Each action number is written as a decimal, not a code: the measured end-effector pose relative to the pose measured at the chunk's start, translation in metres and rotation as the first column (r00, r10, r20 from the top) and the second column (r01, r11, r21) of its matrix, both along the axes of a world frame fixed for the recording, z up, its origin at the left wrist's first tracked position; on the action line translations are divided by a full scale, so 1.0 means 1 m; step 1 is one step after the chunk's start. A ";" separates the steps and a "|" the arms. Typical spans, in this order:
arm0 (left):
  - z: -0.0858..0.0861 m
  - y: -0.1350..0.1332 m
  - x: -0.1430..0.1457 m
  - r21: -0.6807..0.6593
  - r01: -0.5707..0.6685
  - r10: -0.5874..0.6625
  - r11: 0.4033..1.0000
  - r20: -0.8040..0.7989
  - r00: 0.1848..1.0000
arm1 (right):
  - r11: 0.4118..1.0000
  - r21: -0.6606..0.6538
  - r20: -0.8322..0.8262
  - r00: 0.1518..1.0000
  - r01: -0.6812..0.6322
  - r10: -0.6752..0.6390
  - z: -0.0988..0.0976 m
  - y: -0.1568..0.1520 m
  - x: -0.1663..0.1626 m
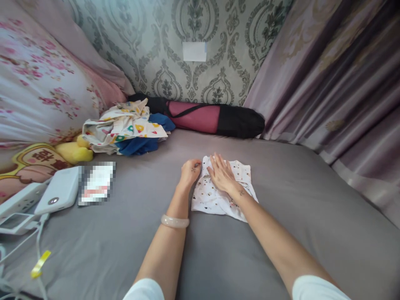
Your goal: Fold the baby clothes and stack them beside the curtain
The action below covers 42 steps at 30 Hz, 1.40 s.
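Far left of the left grip, well apart: power strip [23, 202], white power bank [59, 189] with a cable plugged in, yellow plush [73, 152] behind it. Between power bank and left grip: a blurred-out flat item [97, 183]; contents unreadable. Beyond the left grip, leftward: loose heap of printed and blue cloth [128, 125]. Beyond both grips: black-and-maroon long bag [196, 116] against the wall.

Left grip [191, 171]: curled narrow, beside the far left corner of the garment. Cannot tell whether fingers pinch the fabric.

Garment [221, 202]: white, small dark print, spread in a compact shape on the grey sheet [140, 233]; lies right of the left grip and under the right one. Layers overlap; near edge slants.

Right grip [223, 175]: wide, palm down, fingers extended on the upper part of the garment, holding nothing closed. Right of it: bare fabric, then sheet, then curtain [312, 83].

Technique, my judgement: press with the whole palm and sweep outward from the middle, lightly, so the lower layer does not creep. Left side best anchored at the corner meanwhile. Creases near the right wrist probably need a separate stroke; square the slanting near edge too.
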<state>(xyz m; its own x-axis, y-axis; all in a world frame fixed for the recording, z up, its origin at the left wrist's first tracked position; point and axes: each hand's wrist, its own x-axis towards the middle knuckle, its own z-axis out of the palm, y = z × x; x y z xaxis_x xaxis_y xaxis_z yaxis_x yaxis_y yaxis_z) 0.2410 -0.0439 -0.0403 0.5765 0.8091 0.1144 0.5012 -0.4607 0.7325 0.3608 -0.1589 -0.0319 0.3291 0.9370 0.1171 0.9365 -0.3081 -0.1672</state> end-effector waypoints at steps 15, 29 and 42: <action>-0.002 0.001 0.001 0.052 0.187 -0.179 0.981 -0.134 0.975 | 0.977 -0.100 -0.096 0.975 0.189 -0.199 0.020 0.091 0.034; -0.011 0.002 0.007 0.085 0.207 -0.167 0.975 -0.337 0.927 | 0.963 -0.032 -0.233 0.935 0.267 -0.267 -0.011 0.103 0.029; -0.012 0.004 0.013 0.167 0.039 -0.039 0.985 -0.003 0.999 | 0.965 0.233 -0.136 0.987 0.121 -0.091 0.000 0.052 0.036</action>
<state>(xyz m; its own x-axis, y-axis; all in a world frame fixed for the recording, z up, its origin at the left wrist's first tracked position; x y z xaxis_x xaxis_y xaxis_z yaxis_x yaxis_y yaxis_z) 0.2544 -0.0395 -0.0522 0.6070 0.7555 0.2464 0.4804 -0.5958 0.6436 0.3970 -0.1073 -0.0321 0.4511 0.8453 0.2863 0.8682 -0.3413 -0.3601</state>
